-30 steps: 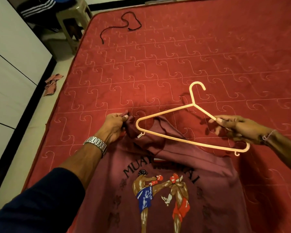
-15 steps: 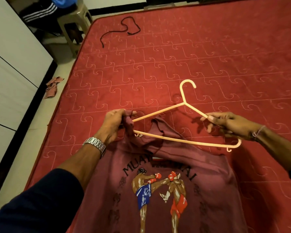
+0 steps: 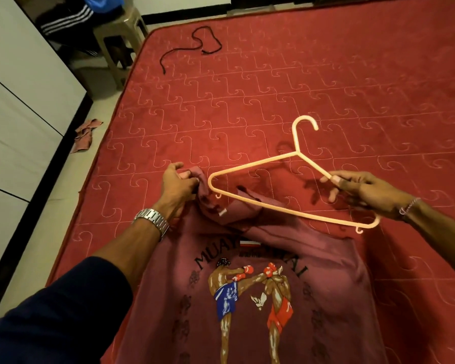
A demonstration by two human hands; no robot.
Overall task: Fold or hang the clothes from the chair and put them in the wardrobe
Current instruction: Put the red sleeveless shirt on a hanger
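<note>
Fingers of our left hand point(image 3: 179, 183) pinch the shirt point(image 3: 247, 298) collar while our right hand point(image 3: 363, 190) grips the hanger point(image 3: 286, 203), whose near tip has backed out from beside those fingers, so we judge threading must restart.

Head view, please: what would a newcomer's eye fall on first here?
The maroon T-shirt with two printed kickboxers fills the lower centre, spread on the red mattress. Above it a pale plastic hanger is held by the right hand, while the left hand pinches the shirt's collar.
</note>
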